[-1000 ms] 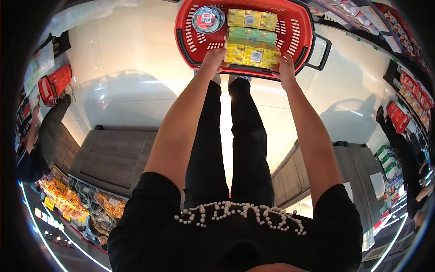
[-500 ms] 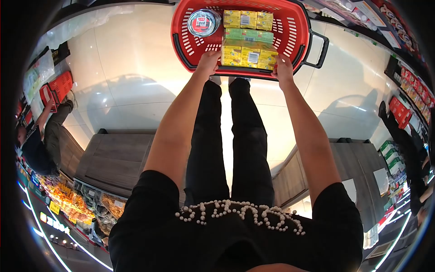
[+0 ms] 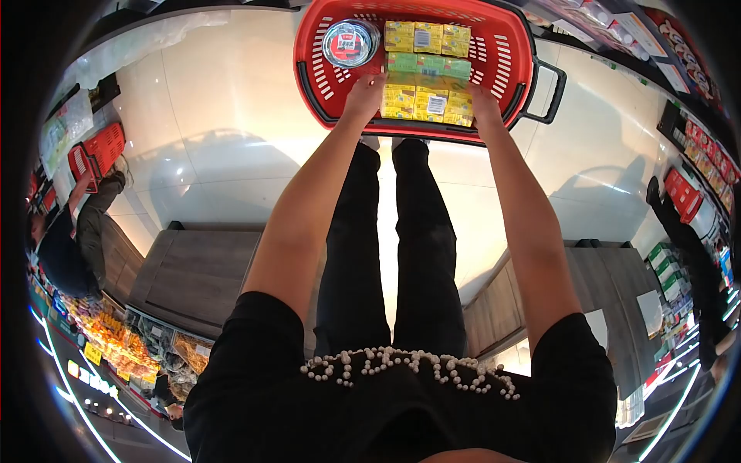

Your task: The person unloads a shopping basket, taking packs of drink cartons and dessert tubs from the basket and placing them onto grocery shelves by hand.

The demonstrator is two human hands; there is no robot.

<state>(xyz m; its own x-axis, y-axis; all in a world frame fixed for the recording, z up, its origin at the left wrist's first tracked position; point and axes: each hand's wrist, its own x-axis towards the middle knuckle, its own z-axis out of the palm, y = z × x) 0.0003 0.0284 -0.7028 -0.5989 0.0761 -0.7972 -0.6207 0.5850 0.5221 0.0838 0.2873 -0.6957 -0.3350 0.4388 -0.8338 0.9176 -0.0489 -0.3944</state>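
Note:
A red basket (image 3: 494, 81) with black handles is at the top centre. Inside it lie a round clear-lidded container (image 3: 350, 43), a yellow pack at the back (image 3: 427, 38), a green pack (image 3: 428, 65) and a yellow pack nearest me (image 3: 427, 103). My left hand (image 3: 366, 96) is closed at the left end of the near yellow pack, its fingers against the side. My right hand (image 3: 485, 108) grips the right end of the same pack, its fingertips partly hidden. The pack sits between both hands, just inside the basket's near rim.
Two brown wooden cabinets stand left (image 3: 197, 270) and right (image 3: 610, 293) of my legs. At the far left a person (image 3: 93, 224) is beside a red basket (image 3: 103, 147); another person (image 3: 683, 239) is at the far right, by a red basket (image 3: 682, 193). Shelves of packaged goods (image 3: 706, 154) line the right.
Against half a second ago, the basket and its contents appear slightly lower and further right. Both hands still hold the ends of the near yellow pack, with the left fingers a little higher along it.

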